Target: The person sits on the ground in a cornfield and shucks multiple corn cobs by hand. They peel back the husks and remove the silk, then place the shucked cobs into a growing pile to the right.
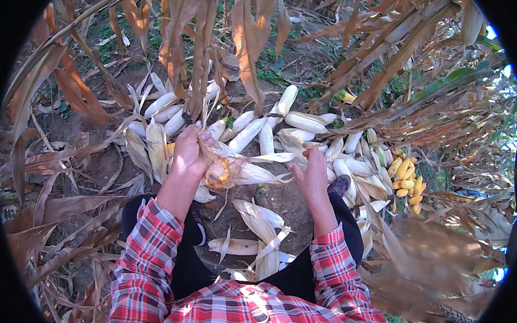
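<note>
My left hand [191,152] grips a partly husked maize ear [217,173] by one end. Yellow kernels and pale silk show at its exposed end, which points towards me. Loose dry husk leaves [258,174] spread from the ear to the right, towards my right hand [313,176]. That hand hovers beside the husk tips with thumb and fingers apart, and I see nothing held in it. Beyond both hands, several maize ears in pale husks [246,133] lie heaped on the soil.
Bare yellow cobs [407,177] are piled at the right. Stripped husks [260,230] lie between my legs. Dry maize stalks and leaves [247,41] hang close in front, with more at the left [64,214] and right. A shoe [339,185] rests beside the heap.
</note>
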